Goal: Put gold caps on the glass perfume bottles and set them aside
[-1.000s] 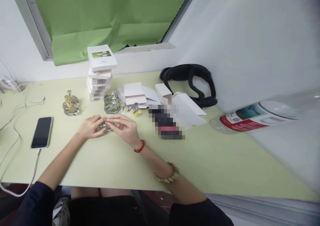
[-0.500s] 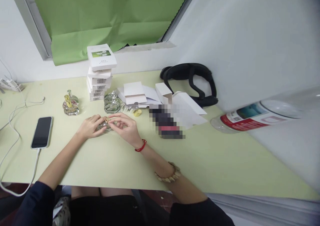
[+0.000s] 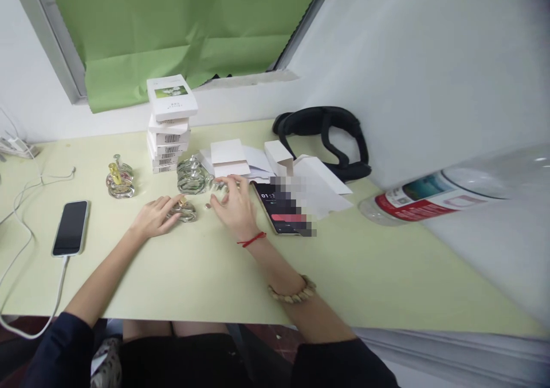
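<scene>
A small clear glass perfume bottle [image 3: 187, 212] with a gold neck lies on the table, and my left hand [image 3: 157, 217] is closed on its left side. My right hand [image 3: 239, 209] is to the right of it, thumb and fingers apart and curved over some small clear pieces [image 3: 220, 191]. A tiny gold-brown piece [image 3: 208, 206] lies between the bottle and my right thumb. Behind them is a group of clear glass bottles [image 3: 191, 176]. Further left stand perfume bottles with a gold top [image 3: 115, 173] and a clear top.
White boxes [image 3: 167, 138] are stacked at the back, with opened white cartons [image 3: 230, 157] to their right. A lit phone [image 3: 275, 210], a black padded strap [image 3: 322, 138] and a large plastic bottle [image 3: 412, 204] are at right. Another phone [image 3: 71, 227] charges at left.
My right hand has left the bottle's gold neck and moved right to the small clear pieces. The tiny gold-brown piece now shows on the table. My left hand stays at the bottle.
</scene>
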{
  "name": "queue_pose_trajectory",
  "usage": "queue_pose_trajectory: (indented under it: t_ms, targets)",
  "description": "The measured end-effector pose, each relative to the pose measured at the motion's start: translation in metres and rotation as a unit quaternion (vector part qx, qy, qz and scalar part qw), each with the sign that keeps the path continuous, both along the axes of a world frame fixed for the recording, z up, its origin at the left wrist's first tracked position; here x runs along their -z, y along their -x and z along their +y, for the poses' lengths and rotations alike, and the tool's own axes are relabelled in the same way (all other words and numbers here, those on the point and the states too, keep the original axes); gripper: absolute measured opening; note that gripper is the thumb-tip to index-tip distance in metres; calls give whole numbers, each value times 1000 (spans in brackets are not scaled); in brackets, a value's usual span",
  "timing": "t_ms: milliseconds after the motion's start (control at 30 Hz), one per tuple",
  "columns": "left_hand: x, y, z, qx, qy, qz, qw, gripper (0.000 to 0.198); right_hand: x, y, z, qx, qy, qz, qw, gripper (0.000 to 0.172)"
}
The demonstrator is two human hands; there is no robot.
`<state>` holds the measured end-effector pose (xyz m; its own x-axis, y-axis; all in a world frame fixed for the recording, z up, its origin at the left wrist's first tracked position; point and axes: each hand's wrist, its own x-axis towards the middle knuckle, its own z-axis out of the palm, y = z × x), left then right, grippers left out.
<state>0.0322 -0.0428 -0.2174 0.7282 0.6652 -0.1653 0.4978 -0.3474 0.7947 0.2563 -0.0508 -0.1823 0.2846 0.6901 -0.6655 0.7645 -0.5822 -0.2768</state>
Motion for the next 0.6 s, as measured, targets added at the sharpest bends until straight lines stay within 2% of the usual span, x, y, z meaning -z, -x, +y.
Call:
queue_pose_trajectory:
  t_ms: [100, 233, 367, 500, 600]
  targets:
    - [-1, -1, 1, -15, 5, -14, 1000, 38, 0, -7, 3, -41, 28, -75, 996, 41]
    - [-2, -1, 2, -19, 0, -17, 1000, 36, -2, -9, 5, -94, 100, -138, 981, 33]
    - [-2, -1, 3, -23, -5, -23, 999, 34, -3, -8, 6, -125, 158, -151, 968, 27]
    - [-3, -1, 5, -34, -18, -35, 999, 30, -1, -11, 7, -121, 136, -121, 976, 24]
    - [-4, -1, 6, -43, -36, -47, 997, 27, 3, -10, 3, -84, 47, -109, 989, 17]
